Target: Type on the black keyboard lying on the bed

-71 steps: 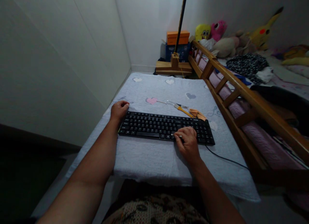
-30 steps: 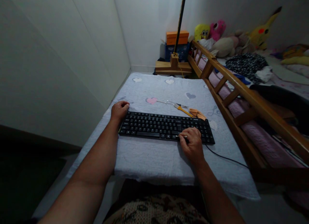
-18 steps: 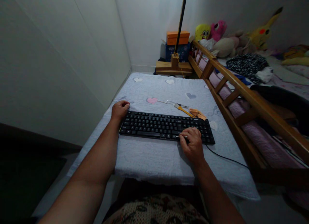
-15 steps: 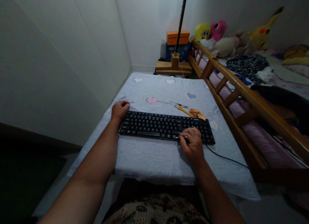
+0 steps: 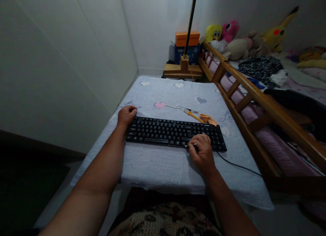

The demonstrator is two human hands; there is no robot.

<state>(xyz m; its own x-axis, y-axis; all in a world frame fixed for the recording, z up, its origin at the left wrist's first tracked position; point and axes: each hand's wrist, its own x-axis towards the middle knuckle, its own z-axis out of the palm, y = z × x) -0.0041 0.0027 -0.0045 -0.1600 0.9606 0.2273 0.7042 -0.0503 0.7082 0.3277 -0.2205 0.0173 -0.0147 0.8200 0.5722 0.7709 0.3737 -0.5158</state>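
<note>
A black computer keyboard (image 5: 158, 129) lies across the cloth-covered table in front of me. My left hand (image 5: 126, 115) is closed at its far left corner, fingers curled; whether anything is inside them is hidden. My right hand (image 5: 201, 147) pinches a thin white-tipped cotton swab (image 5: 187, 146), whose tip pokes out to the left over the keys at the near edge. That hand rests on the right part of the keyboard, by the arrow keys. Behind the keyboard lie a brush (image 5: 193, 115) with a yellow handle, a folded orange cloth (image 5: 208, 119) and another thin swab (image 5: 170, 106).
Near the brush lies a slim tool (image 5: 192, 110). A black cable (image 5: 239, 166) runs off to the right. The wooden bed rail (image 5: 251, 90) borders the table's right side; a white panel (image 5: 84, 59) stands left. Beyond is a wooden stand (image 5: 183, 71) with boxes.
My right hand and the swab have shifted very slightly to the left. My left hand and the keyboard stay in place.
</note>
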